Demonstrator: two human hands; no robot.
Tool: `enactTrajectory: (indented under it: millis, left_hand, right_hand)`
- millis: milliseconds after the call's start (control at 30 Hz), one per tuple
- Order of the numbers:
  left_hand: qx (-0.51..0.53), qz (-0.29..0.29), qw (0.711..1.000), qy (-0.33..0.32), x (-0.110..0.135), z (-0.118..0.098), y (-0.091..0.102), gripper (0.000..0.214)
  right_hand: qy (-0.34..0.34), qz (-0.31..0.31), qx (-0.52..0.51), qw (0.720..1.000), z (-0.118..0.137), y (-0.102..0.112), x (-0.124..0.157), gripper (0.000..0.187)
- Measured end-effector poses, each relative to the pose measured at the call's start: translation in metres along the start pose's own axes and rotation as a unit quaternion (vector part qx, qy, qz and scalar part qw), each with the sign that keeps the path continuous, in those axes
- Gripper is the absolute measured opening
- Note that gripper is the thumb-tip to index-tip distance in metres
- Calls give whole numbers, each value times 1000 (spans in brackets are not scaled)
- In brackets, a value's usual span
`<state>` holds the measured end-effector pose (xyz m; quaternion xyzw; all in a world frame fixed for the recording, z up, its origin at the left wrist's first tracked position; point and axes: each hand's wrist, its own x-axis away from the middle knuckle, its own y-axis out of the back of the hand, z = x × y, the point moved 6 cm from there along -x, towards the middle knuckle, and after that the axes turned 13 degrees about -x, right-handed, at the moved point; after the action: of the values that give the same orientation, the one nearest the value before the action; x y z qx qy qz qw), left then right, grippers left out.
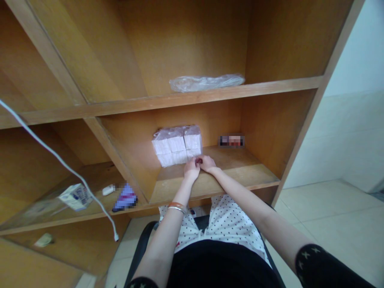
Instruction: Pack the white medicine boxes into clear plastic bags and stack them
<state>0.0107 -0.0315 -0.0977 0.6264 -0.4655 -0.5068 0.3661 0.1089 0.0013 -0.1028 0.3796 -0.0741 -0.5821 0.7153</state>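
White wrapped packs stand just behind the left hand and right hand, both closed narrowly on something small, mostly hidden between them.

— How are the 2 arms held?
— The left arm and the right arm are extended forward.
— And the hands?
— The left hand and the right hand are held touching, with fingers curled inward.
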Motion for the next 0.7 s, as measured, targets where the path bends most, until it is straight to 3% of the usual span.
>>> enactTrajectory:
  millis: [700]
  left_hand:
    - [3,7,1000,3,0,-1,1,25]
  right_hand:
    - [-3,6,-2,1000,-1,-1,-1,19]
